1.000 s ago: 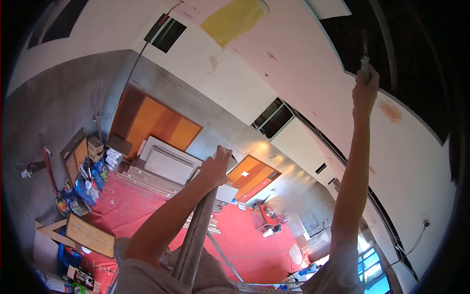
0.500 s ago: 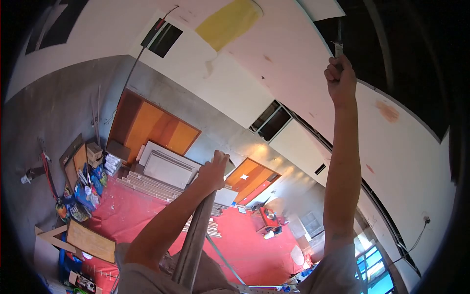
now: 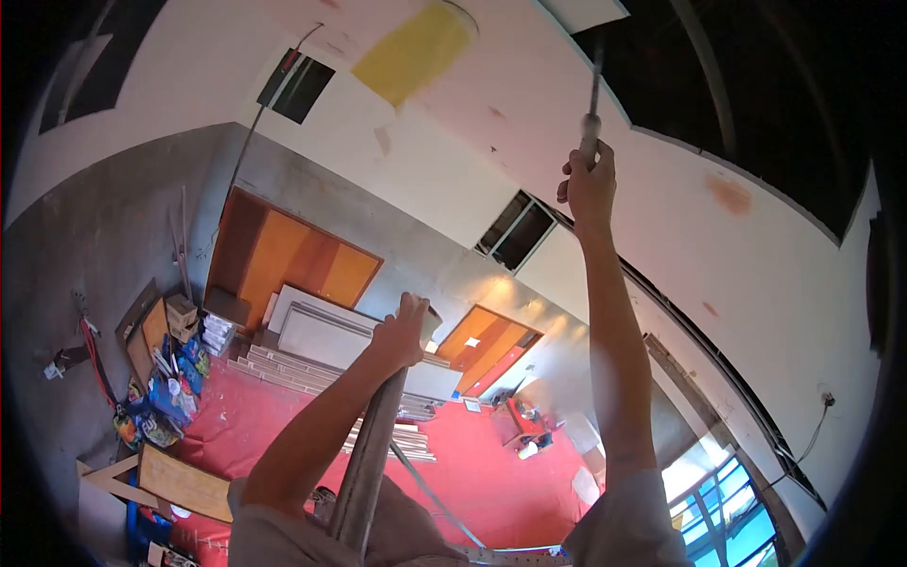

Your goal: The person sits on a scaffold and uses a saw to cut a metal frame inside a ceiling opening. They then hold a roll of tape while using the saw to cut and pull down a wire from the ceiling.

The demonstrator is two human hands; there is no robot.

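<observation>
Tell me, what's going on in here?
Someone is working overhead with bare hands. Their right-hand grip is closed around the pale handle of a thin, dark-bladed tool; the blade points up near the edge of a dark, irregular opening in the pinkish-white ceiling. Whether it touches is hard to tell. The left-hand grip rests at the upper end of a long, grey, metal-looking post. Below lies a bright red floor covering.

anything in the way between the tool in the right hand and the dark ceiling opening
Nothing visible: the right hand holds the tool upward, and its thin shaft crosses the opening's edge in this view. The dark ceiling opening looks unobstructed there.
</observation>
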